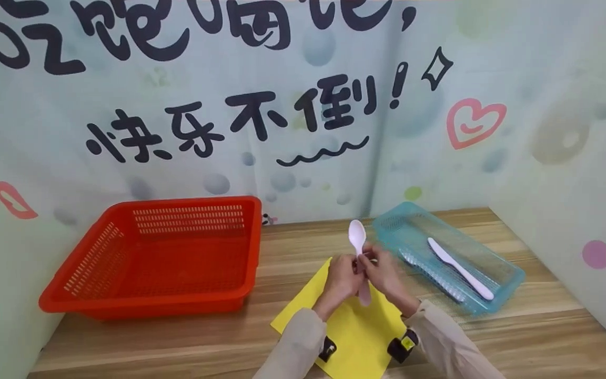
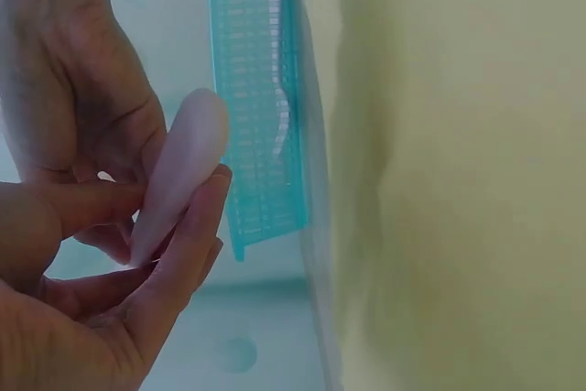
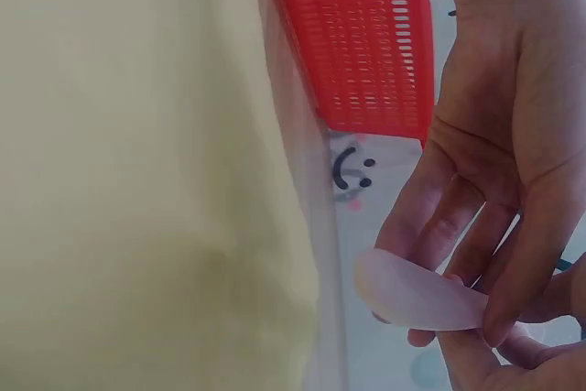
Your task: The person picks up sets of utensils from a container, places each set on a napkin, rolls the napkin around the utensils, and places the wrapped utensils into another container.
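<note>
Over the yellow cloth (image 1: 353, 337), both hands hold a pale pink plastic spoon (image 1: 356, 235), its bowl pointing away from the person and its handle toward them. My left hand (image 1: 342, 275) grips the handle between thumb and fingers. On the other side of the same handle, my right hand (image 1: 384, 272) pinches it with thumb and fingertips. The handle's rounded end (image 2: 190, 139) sticks out between the fingers in the left wrist view. From the right wrist, that handle (image 3: 417, 292) shows beneath the curled fingers.
A red plastic basket (image 1: 177, 300) stands at the left. At the right lies a translucent blue basket (image 1: 513, 279) with a pale pink knife (image 1: 461, 268) in it. Behind the wooden table (image 1: 177, 347) hangs a printed cloth backdrop (image 1: 303, 179).
</note>
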{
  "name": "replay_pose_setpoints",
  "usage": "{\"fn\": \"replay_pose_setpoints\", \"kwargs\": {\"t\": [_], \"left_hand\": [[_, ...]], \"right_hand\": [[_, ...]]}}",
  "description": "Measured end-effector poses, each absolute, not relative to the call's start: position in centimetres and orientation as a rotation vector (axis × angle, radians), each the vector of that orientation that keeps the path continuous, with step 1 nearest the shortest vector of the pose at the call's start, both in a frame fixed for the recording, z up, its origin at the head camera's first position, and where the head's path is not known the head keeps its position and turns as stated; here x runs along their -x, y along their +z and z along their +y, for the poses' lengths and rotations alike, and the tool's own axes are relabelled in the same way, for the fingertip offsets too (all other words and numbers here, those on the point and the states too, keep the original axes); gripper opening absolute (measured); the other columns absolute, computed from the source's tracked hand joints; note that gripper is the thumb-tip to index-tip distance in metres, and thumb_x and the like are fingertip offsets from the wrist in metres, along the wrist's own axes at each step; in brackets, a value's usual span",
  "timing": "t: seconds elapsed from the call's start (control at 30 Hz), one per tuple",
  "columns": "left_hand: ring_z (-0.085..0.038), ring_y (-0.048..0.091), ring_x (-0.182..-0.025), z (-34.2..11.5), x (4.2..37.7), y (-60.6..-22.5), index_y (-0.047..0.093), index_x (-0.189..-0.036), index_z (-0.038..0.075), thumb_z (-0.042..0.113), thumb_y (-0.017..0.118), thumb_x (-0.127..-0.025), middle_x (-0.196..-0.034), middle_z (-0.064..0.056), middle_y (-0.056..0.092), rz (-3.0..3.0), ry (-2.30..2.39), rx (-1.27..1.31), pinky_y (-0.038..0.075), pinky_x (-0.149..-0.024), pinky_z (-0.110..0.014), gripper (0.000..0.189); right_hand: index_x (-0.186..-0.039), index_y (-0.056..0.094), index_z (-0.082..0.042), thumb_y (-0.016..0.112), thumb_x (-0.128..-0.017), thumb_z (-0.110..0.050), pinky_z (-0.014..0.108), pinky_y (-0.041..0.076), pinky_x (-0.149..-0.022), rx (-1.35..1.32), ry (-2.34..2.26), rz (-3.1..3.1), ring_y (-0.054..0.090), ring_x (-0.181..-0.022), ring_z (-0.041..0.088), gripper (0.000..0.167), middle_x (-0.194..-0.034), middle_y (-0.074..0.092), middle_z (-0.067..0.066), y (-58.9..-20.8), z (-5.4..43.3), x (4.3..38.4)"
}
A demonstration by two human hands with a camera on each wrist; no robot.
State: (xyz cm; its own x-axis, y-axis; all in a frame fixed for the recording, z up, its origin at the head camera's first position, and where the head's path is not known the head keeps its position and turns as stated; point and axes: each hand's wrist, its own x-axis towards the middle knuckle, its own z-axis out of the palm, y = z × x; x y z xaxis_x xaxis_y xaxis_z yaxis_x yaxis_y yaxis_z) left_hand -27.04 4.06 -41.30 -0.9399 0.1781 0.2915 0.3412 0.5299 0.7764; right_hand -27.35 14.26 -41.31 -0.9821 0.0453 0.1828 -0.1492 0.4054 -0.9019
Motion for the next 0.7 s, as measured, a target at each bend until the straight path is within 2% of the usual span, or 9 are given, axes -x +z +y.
{"fn": "replay_pose_setpoints", "kwargs": {"t": [0.1, 0.2, 0.33, 0.43, 0.6, 0.7], "left_hand": [[-0.012, 0.052, -0.058, 3.4, 27.2, -41.7, 0.064, -0.072, 0.0, 0.006, 0.063, -0.075, -0.061, -0.005, 0.058, -2.619, -1.321, 0.391, 0.041, -0.049, -0.019, 0.007], [-0.015, 0.058, -0.061, 2.8, 27.2, -42.0, 0.066, -0.078, -0.002, 0.0, 0.064, -0.074, -0.066, -0.007, 0.061, -2.645, -1.377, 0.338, 0.046, -0.048, -0.021, 0.004], [-0.017, 0.06, -0.06, 2.0, 27.3, -42.4, 0.065, -0.078, -0.005, -0.002, 0.064, -0.073, -0.068, -0.01, 0.062, -2.67, -1.455, 0.266, 0.048, -0.045, -0.022, 0.005], [-0.017, 0.059, -0.061, 1.3, 27.5, -42.7, 0.064, -0.074, -0.005, 0.001, 0.067, -0.073, -0.067, -0.011, 0.063, -2.684, -1.461, 0.236, 0.048, -0.048, -0.023, 0.007], [-0.013, 0.057, -0.054, 0.4, 27.6, -43.0, 0.061, -0.076, -0.006, 0.003, 0.069, -0.073, -0.066, -0.012, 0.062, -2.684, -1.523, 0.167, 0.045, -0.045, -0.02, 0.013], [-0.012, 0.056, -0.049, 0.0, 27.7, -43.1, 0.059, -0.08, -0.007, 0.003, 0.069, -0.073, -0.063, -0.009, 0.06, -2.686, -1.519, 0.114, 0.043, -0.041, -0.019, 0.015]], "right_hand": [[-0.097, 0.057, 0.01, 0.051, -0.086, 0.002, 0.024, 0.048, -0.056, -0.104, 1.658, -2.49, 0.052, -0.064, 0.015, 0.014, -0.079, 0.06, 0.014, -42.0, 13.7, 27.3], [-0.099, 0.058, 0.009, 0.05, -0.087, 0.001, 0.028, 0.05, -0.056, -0.112, 1.692, -2.531, 0.052, -0.062, 0.014, 0.016, -0.077, 0.059, 0.011, -42.4, 13.3, 27.1], [-0.108, 0.056, 0.009, 0.045, -0.089, 0.001, 0.031, 0.052, -0.06, -0.188, 1.723, -2.6, 0.054, -0.066, 0.016, 0.023, -0.08, 0.06, 0.011, -42.8, 13.0, 26.7], [-0.11, 0.054, 0.012, 0.042, -0.09, 0.001, 0.032, 0.052, -0.062, -0.297, 1.718, -2.647, 0.056, -0.068, 0.018, 0.026, -0.084, 0.06, 0.015, -43.1, 12.9, 26.2], [-0.107, 0.055, 0.012, 0.051, -0.086, 0.0, 0.029, 0.051, -0.058, -0.464, 1.563, -2.773, 0.056, -0.067, 0.018, 0.025, -0.086, 0.06, 0.016, -43.4, 12.8, 25.5], [-0.104, 0.059, 0.009, 0.059, -0.082, -0.005, 0.024, 0.046, -0.052, -0.534, 1.394, -2.834, 0.052, -0.062, 0.014, 0.025, -0.077, 0.059, 0.01, -43.5, 12.4, 25.2]]}}
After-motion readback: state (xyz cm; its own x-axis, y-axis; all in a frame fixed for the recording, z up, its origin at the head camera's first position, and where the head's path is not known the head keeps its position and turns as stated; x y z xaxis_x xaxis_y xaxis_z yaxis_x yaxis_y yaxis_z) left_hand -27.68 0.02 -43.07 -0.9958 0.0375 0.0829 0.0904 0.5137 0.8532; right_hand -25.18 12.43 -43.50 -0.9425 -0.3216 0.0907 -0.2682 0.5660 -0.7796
